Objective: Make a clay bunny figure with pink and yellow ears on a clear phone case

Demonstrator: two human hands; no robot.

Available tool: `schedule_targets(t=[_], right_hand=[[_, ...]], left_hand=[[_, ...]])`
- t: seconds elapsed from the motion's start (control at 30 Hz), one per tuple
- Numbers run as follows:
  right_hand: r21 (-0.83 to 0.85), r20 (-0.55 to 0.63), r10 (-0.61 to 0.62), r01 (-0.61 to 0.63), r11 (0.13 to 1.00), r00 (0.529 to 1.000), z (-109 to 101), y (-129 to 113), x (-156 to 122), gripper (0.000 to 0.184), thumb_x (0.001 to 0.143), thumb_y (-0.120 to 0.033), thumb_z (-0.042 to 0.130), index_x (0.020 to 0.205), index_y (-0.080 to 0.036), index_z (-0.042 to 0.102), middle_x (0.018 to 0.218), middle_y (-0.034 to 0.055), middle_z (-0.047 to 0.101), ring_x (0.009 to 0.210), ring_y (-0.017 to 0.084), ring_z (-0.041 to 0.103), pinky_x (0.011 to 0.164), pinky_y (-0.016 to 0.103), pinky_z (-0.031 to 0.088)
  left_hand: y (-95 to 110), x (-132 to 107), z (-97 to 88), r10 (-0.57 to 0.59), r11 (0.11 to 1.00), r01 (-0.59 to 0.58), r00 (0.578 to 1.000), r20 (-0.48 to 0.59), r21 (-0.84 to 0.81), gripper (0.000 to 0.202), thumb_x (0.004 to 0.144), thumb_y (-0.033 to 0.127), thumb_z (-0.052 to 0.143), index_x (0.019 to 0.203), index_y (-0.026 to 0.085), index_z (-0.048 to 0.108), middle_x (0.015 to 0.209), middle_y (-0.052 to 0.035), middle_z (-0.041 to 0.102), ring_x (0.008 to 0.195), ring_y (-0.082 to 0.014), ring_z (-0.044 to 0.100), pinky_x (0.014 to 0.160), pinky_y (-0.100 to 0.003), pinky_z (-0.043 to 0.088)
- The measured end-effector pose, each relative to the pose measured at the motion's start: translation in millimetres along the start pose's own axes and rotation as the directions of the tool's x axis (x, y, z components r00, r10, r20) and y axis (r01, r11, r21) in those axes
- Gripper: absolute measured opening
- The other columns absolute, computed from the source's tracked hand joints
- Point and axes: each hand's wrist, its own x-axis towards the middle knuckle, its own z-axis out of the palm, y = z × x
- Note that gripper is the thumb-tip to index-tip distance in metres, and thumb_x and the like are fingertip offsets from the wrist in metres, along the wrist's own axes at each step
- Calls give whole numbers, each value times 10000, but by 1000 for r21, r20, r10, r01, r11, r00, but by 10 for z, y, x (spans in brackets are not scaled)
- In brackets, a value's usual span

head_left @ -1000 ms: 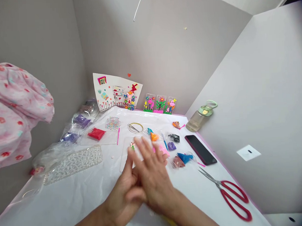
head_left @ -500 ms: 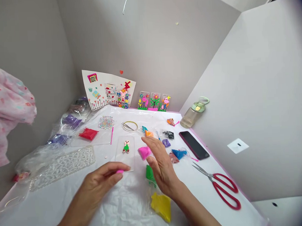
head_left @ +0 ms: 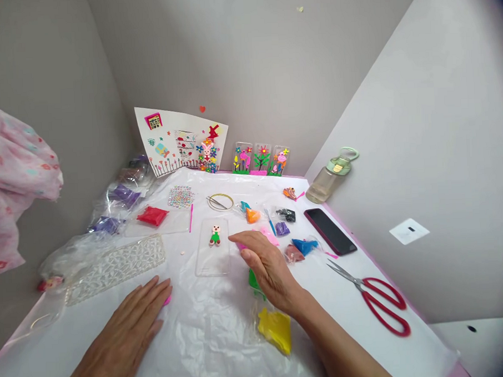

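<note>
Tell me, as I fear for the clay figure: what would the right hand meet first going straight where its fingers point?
Probably the clear plastic phone case bearing the small clay figure: the right hand points up-left, fingertips just beside the case's right edge. Their height above it is unclear.

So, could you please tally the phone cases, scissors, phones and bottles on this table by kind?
Decorated cases propped at the wall: 3
Clear case lying flat: 1
Scissors: 1
Phone: 1
Bottle: 1
Total: 7

Red scissors [head_left: 361, 287], dark phone [head_left: 330, 231] and water bottle [head_left: 328, 182], far right.
</note>
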Motion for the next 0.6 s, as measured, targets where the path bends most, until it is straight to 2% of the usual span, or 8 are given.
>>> schedule_targets(t=[0.07,0.1,0.2,0.27,0.37,0.47,0.53,0.6], right_hand=[[10,-1,2,-2,1000,1000,-1,-2,0,415,1073,-453,354,1245,-220,652,1208,86,701,1132,222,626,991,407,489],[18,0,6,-6,1000,1000,0,-6,-1,418,1073,-456,353,1238,-220,656,1199,85,705,1121,220,632,985,403,491],[42,15,21,-22,999,1000,9,-28,-5,434,1070,-471,350,1218,-219,671,1169,82,720,1091,220,647,954,395,503],[59,33,33,-34,998,999,16,-46,-7,440,1068,-480,350,1211,-220,676,1158,79,728,1079,220,654,936,392,510],[70,60,31,-36,997,998,17,-69,-8,445,1067,-488,347,1223,-224,669,1150,72,738,1067,217,664,929,389,515],[65,80,19,-25,998,997,5,-71,-6,455,1071,-486,333,1254,-219,653,1132,67,746,1051,212,668,924,387,516],[62,86,16,-22,998,996,-4,-63,-6,458,1073,-482,328,1262,-216,650,1129,66,747,1048,211,668,923,390,516],[62,94,20,-25,998,995,-6,-56,-7,457,1072,-483,332,1264,-218,652,1140,69,747,1062,215,668,932,395,514]], left_hand=[[34,-168,111,76,986,-73,997,-13,147,804,942,453,568,1619,319,156,1570,-82,490,1365,-323,548,1137,-471,406],[76,-248,146,109,976,-104,994,-14,190,905,912,531,593,1629,280,100,1561,-119,494,1358,-342,552,1159,-474,362],[232,-382,163,201,953,-196,980,4,231,1056,822,722,592,1631,242,111,1513,-143,548,1353,-363,552,1239,-454,148],[295,-310,125,167,952,-168,986,25,254,1065,836,714,584,1633,225,74,1520,-155,538,1385,-372,513,1238,-485,115],[285,2,59,119,955,-115,993,0,273,1013,896,671,528,1631,184,28,1572,-191,462,1441,-398,427,1193,-569,192],[261,221,32,106,952,-90,994,-37,292,976,936,653,463,1625,125,18,1592,-228,414,1466,-403,381,1176,-577,213],[304,169,41,140,941,-123,990,-29,317,1017,912,678,478,1624,110,26,1570,-236,445,1456,-411,394,1187,-562,175],[388,4,50,200,925,-194,980,15,328,1116,850,732,530,1623,97,36,1512,-246,518,1396,-422,477,1205,-534,118]])
